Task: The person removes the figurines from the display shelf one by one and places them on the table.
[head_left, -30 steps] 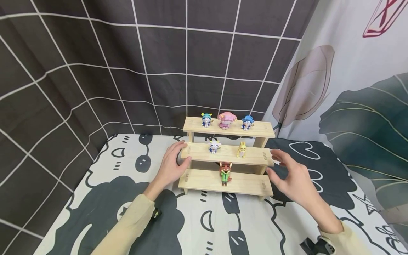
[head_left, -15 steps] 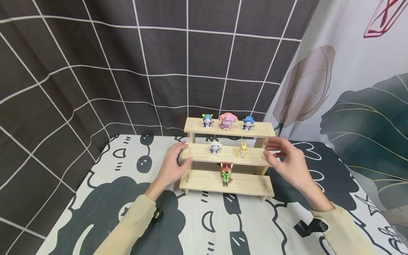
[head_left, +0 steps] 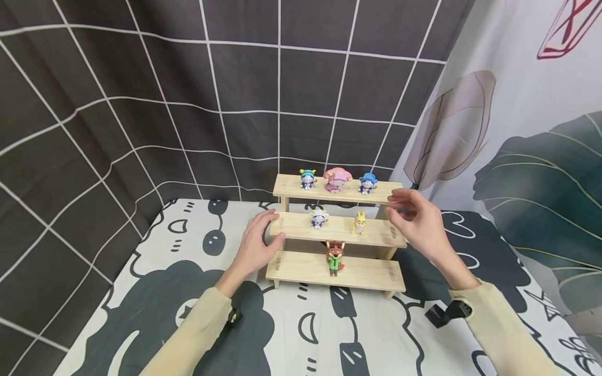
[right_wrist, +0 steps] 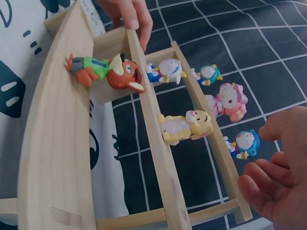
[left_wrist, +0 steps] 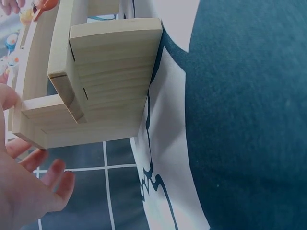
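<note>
A three-tier wooden display shelf (head_left: 301, 270) stands on the patterned cloth. My left hand (head_left: 256, 245) holds the left end of its middle tier, thumb toward the front and fingers toward the back. My right hand (head_left: 418, 219), fingers loosely bent and holding nothing, is by the right end of the top tier; in the right wrist view it is nearest the blue-hatted figurine (right_wrist: 245, 143). A pink-hooded figurine (head_left: 336, 180) and a green-hatted figurine (head_left: 308, 179) share that tier. On the middle tier are a white-hatted figurine (head_left: 319, 219) and a yellow rabbit figurine (head_left: 359, 223). A fox figurine (head_left: 334, 258) stands on the bottom tier.
Behind the shelf hangs a dark curtain (head_left: 244, 78) with a white grid. A pale leaf-print curtain (head_left: 512, 104) hangs at the right. Black-and-white cartoon cloth (head_left: 301, 334) spreads under and in front of the shelf. Each wrist carries a small dark camera.
My right hand has moved left and up, from beside the middle tier's right end to the top tier's right end. My left hand and the figurines keep their places.
</note>
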A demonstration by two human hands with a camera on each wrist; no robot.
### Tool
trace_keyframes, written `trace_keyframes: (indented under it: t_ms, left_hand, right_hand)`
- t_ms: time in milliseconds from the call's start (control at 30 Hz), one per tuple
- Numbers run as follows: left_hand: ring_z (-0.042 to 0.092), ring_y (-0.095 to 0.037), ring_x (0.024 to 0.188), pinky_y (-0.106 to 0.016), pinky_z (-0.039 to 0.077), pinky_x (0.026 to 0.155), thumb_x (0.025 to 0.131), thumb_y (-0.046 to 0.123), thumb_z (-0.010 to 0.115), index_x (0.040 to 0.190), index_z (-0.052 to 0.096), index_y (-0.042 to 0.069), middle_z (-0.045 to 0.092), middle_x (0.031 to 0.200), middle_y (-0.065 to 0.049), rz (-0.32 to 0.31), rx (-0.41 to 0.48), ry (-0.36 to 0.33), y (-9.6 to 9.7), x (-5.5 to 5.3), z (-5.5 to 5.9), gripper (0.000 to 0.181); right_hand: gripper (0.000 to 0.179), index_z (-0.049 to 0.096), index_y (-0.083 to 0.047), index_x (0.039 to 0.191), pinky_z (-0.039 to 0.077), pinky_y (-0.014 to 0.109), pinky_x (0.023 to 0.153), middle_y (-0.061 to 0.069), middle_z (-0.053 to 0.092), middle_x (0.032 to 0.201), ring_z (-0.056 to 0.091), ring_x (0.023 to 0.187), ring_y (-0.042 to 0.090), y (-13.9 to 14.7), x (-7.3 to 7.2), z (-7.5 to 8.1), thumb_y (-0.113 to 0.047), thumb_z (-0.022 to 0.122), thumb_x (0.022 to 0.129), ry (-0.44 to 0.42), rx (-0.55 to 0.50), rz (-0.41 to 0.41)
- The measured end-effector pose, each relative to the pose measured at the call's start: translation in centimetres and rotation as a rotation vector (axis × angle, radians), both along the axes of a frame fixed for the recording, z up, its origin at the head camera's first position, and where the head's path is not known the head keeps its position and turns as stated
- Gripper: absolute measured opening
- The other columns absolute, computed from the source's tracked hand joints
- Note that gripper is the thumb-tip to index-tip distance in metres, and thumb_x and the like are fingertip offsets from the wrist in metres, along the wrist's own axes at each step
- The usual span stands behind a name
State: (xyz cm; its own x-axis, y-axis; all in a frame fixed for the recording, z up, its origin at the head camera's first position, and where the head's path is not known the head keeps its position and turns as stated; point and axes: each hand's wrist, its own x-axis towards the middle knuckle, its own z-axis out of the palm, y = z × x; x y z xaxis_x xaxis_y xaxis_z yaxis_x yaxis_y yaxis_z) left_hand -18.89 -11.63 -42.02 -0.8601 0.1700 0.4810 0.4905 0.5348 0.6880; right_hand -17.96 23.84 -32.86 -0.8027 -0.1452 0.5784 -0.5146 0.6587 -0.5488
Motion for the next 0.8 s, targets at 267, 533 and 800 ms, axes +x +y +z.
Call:
trace_keyframes:
  t_ms: [267, 533, 800]
  left_hand:
    - [0.041, -0.037, 0.135, -0.053, 0.032, 0.112, 0.088, 0.015, 0.068, 0.131, 0.058, 0.0, 0.049, 0.145, -0.017, 0.005, 0.002, -0.017, 0.0, 0.0, 0.0, 0.047]
    - [0.042, -0.037, 0.134, -0.053, 0.033, 0.111, 0.088, 0.015, 0.069, 0.13, 0.059, -0.001, 0.05, 0.144, -0.018, 0.003, 0.003, -0.002, 0.0, 0.0, -0.1, 0.046]
    - [0.043, -0.038, 0.133, -0.054, 0.033, 0.111, 0.086, 0.014, 0.07, 0.128, 0.06, -0.001, 0.051, 0.143, -0.018, -0.008, 0.006, -0.012, -0.1, -0.1, -0.1, 0.045]
  right_hand:
    - [0.036, 0.059, 0.008, 0.121, 0.043, 0.006, 0.075, 0.022, 0.066, 0.111, 0.065, 0.098, 0.034, -0.7, -2.0, 0.7, 0.003, 0.07, 0.087, -0.004, -0.012, -0.012]
    - [0.036, 0.06, 0.007, 0.121, 0.044, 0.01, 0.076, 0.022, 0.065, 0.113, 0.064, 0.099, 0.034, -1.2, -3.4, 1.1, 0.002, 0.071, 0.087, -0.03, -0.006, 0.004]
    - [0.038, 0.058, 0.009, 0.121, 0.053, 0.047, 0.078, 0.024, 0.064, 0.112, 0.062, 0.099, 0.036, -1.6, -4.3, 1.6, 0.0, 0.071, 0.086, -0.02, 0.066, 0.024]
